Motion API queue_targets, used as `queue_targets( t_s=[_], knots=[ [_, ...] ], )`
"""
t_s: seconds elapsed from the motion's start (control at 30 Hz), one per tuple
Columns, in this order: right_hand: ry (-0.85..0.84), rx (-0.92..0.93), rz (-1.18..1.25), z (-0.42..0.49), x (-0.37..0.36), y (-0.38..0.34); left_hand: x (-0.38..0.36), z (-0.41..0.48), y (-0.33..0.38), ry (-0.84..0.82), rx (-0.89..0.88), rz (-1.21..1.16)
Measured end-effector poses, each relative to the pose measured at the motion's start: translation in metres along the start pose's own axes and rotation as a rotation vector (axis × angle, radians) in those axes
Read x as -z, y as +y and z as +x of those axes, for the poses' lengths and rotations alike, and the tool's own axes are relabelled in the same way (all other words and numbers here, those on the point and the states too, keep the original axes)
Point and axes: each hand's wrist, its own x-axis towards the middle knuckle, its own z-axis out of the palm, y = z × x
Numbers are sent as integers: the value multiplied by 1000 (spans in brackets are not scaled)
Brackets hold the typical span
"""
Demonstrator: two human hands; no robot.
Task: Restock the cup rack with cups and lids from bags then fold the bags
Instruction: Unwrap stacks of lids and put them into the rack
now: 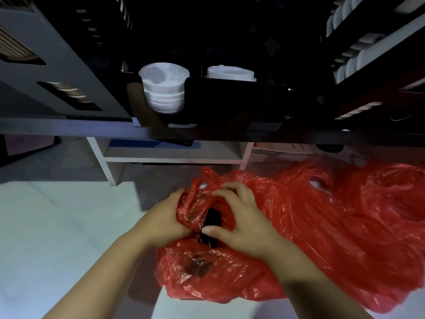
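Fingers of left hand (164, 217) and right hand (243, 224) grip the red bag (322, 226) at its mouth. Best spread it wide before reaching inside.

1. The bag (322, 226) is showing glossy red all over, with a dark patch showing through near its front.
2. The thing (212, 218) in its mouth is looking black.
3. The lids (163, 88) are showing plain white.
4. The rack (230, 97) is looking black.
5. The floor (57, 226) is appearing pale grey-white.
6. The frame (172, 160) is showing white.
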Motion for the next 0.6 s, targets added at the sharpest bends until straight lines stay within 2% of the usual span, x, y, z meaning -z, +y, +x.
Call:
queue_targets(
  t_s=[0.07,0.13,0.2,0.3,0.6],
  knots=[
    [116,87,-76,-7,0,-4,-1,-1,1,21,22,-12],
    [147,135,-111,-12,-3,-4,-2,-1,3,37,35,-3],
    [69,120,-168,-14,-5,-4,-3,-1,3,52,55,0],
    [-102,1,-154,-11,-6,-1,-6,1,1,52,63,-14],
    [-295,-126,135,0,5,11,-4,-4,-3,-26,55,-251]
  ],
)
